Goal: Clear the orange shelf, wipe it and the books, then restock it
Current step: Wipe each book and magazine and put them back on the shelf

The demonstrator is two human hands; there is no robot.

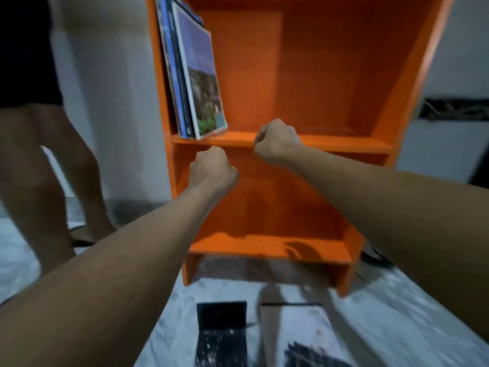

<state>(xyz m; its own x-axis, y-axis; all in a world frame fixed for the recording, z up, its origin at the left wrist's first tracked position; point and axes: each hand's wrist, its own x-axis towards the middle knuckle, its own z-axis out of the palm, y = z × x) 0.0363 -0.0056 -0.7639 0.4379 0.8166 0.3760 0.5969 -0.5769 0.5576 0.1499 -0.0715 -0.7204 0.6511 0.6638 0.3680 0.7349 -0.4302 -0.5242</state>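
Note:
The orange shelf stands in front of me on the floor. Several books lean against the left wall of its upper compartment; the front one has a purple and green cover. The lower compartment holds nothing. My left hand is a closed fist in front of the lower compartment, just under the middle board. My right hand is a closed fist at the front edge of that middle board. Neither hand holds anything I can see.
On the pale floor in front of the shelf lie a dark book and a light-covered book. Another person's bare legs stand to the left of the shelf. A white wall is behind it.

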